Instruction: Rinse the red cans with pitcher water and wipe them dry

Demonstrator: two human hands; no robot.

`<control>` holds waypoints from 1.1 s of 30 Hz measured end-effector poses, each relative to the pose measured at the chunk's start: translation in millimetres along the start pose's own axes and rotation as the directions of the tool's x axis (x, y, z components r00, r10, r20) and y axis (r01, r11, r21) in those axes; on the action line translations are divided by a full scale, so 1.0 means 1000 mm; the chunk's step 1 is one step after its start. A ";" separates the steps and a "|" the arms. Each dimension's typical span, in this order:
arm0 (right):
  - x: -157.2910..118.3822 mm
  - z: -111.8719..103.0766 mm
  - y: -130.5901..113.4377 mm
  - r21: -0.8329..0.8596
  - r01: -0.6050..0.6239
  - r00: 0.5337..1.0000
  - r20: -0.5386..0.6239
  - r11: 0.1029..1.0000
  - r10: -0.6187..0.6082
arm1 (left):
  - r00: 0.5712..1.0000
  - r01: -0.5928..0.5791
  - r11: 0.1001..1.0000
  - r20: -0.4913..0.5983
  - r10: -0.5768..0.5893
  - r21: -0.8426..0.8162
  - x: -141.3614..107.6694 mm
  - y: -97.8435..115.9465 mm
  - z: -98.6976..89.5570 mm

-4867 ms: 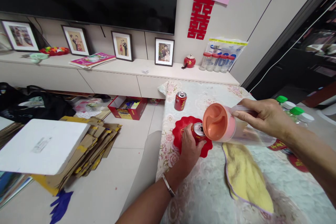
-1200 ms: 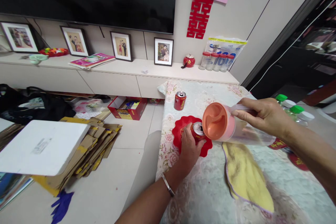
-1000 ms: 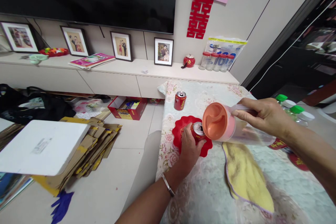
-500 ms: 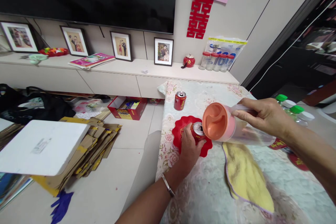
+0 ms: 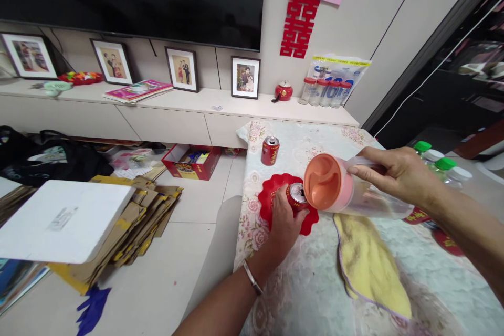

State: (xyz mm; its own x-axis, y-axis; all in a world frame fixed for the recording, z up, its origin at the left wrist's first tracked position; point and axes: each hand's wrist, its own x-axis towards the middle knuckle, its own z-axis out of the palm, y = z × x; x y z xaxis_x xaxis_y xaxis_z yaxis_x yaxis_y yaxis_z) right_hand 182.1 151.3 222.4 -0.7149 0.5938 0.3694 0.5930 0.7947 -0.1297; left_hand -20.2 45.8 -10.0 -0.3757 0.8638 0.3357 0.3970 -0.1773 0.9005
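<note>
My left hand (image 5: 285, 218) is wrapped round a red can (image 5: 298, 196) with an opened top, over a red scalloped plate (image 5: 266, 197). My right hand (image 5: 396, 173) grips the handle of a clear pitcher (image 5: 370, 200), which is tipped on its side toward the can. The pitcher's orange lid (image 5: 323, 182) is right beside the can's opening. No stream of liquid can be made out. A second red can (image 5: 270, 151) stands upright on the flowered tablecloth (image 5: 255, 268) behind the plate. The yellow cloth (image 5: 372, 262) lies below the pitcher.
Bottles with green and white caps (image 5: 444, 165) stand at the right, partly behind my right arm, near more red cans. Lidded glass jars (image 5: 325, 93) and picture frames (image 5: 244, 77) line the back shelf. A white foam board (image 5: 65, 220) and flattened cardboard (image 5: 137, 226) are at the left.
</note>
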 end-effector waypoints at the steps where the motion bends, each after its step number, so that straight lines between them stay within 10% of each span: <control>1: 0.000 0.000 0.000 0.002 0.000 1.000 0.006 1.000 0.000 | 1.000 -0.001 1.000 0.000 0.001 -0.001 0.000 0.000 0.000; 33: 0.004 -0.003 -0.009 0.033 -0.025 0.999 0.032 0.999 0.024 | 0.999 -0.015 1.000 -0.047 0.016 0.025 0.001 -0.003 0.006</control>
State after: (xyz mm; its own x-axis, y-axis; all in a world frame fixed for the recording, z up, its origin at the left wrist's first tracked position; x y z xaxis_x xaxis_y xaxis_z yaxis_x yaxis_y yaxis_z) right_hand 175.3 145.5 228.1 -0.7119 0.6164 0.3364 0.5981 0.7833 -0.1694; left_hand -16.8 49.5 -13.9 -0.4083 0.8377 0.3626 0.4233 -0.1781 0.8883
